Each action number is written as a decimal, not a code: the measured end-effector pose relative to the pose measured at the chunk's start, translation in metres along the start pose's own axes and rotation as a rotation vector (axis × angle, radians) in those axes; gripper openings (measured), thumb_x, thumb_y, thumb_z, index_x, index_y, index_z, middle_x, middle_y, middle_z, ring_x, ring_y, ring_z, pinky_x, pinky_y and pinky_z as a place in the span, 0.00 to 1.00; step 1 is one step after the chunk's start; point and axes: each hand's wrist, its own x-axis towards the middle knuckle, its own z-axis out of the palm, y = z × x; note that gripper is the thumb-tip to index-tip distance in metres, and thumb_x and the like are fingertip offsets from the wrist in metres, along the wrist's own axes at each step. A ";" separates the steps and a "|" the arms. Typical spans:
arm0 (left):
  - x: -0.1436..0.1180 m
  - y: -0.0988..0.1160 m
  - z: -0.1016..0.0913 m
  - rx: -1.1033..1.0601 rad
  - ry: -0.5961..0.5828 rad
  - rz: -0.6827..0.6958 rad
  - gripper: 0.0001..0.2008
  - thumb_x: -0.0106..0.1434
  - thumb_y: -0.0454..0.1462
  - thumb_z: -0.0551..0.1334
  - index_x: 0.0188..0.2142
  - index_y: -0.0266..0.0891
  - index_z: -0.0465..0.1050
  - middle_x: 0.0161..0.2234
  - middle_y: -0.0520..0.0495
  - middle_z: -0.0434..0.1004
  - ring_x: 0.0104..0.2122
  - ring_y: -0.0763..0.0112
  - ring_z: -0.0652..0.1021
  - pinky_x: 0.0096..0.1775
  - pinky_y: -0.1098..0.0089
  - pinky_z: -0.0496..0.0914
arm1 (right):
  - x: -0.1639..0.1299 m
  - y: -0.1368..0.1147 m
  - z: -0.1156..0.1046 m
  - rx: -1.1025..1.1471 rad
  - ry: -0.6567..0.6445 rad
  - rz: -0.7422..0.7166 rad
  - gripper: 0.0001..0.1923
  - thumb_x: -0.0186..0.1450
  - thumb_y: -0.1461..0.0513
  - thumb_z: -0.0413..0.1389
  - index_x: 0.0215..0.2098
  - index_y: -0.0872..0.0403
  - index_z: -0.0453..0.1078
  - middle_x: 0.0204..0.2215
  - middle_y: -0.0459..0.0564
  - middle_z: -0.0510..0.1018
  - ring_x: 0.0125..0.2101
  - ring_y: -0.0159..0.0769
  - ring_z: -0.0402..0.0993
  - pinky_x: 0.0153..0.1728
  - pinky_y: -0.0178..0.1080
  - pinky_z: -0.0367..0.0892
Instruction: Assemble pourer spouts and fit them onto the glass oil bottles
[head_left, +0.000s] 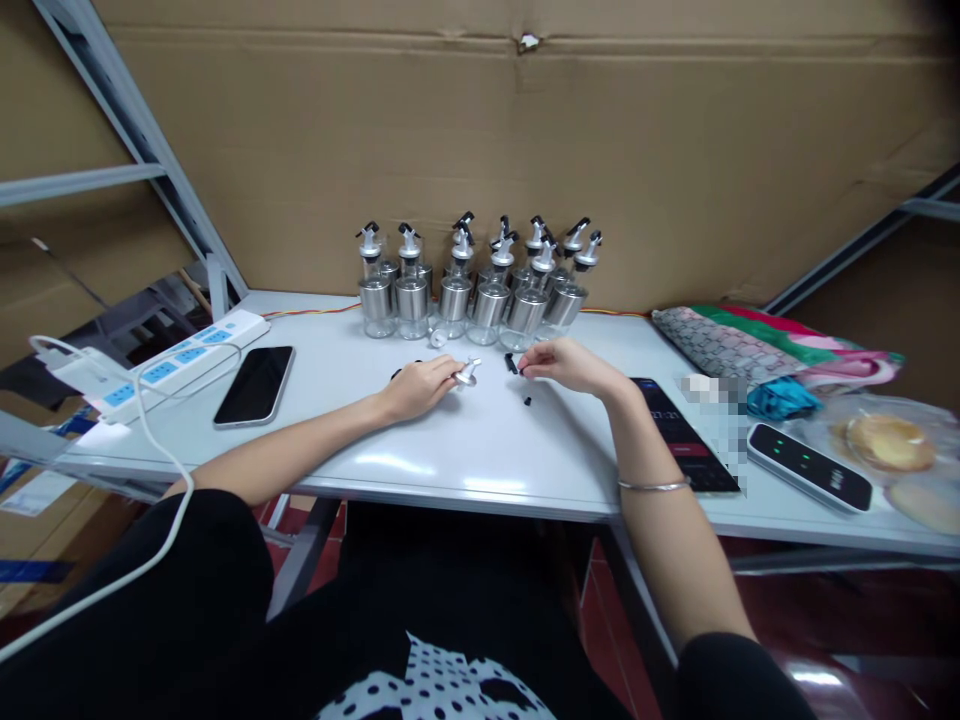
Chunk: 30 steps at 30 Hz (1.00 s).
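Seated worker at a white table (480,450). The left hand (420,385) rests on the tabletop, fingers curled and pinching a silver pourer spout (468,373) that projects just beyond the fingertips toward the right. The right hand (562,363) hovers low, fingertips pressed together on a small black cap (512,363) at their tips. Another small black piece (527,401) lies loose just below. Glass dispenser bottles (472,290) stand clustered behind both hands.
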 end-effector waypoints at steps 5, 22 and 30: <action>0.000 0.000 -0.001 -0.027 -0.013 -0.022 0.13 0.67 0.33 0.49 0.47 0.35 0.67 0.44 0.42 0.75 0.42 0.65 0.77 0.41 0.69 0.71 | -0.002 -0.015 0.012 0.153 0.055 -0.134 0.15 0.54 0.55 0.58 0.35 0.57 0.75 0.26 0.49 0.77 0.30 0.35 0.71 0.35 0.40 0.65; 0.001 0.005 -0.005 -0.102 0.100 0.029 0.11 0.66 0.33 0.51 0.41 0.35 0.71 0.34 0.46 0.76 0.31 0.72 0.75 0.34 0.73 0.66 | 0.006 -0.033 0.042 0.545 0.092 -0.177 0.20 0.49 0.52 0.66 0.29 0.55 0.64 0.20 0.44 0.76 0.22 0.30 0.72 0.27 0.36 0.66; -0.002 0.008 -0.004 -0.163 0.112 -0.066 0.08 0.63 0.34 0.53 0.37 0.35 0.70 0.29 0.49 0.75 0.25 0.74 0.72 0.30 0.75 0.65 | 0.009 -0.035 0.052 0.621 0.098 -0.224 0.22 0.47 0.51 0.67 0.30 0.55 0.65 0.23 0.43 0.75 0.25 0.29 0.72 0.32 0.37 0.67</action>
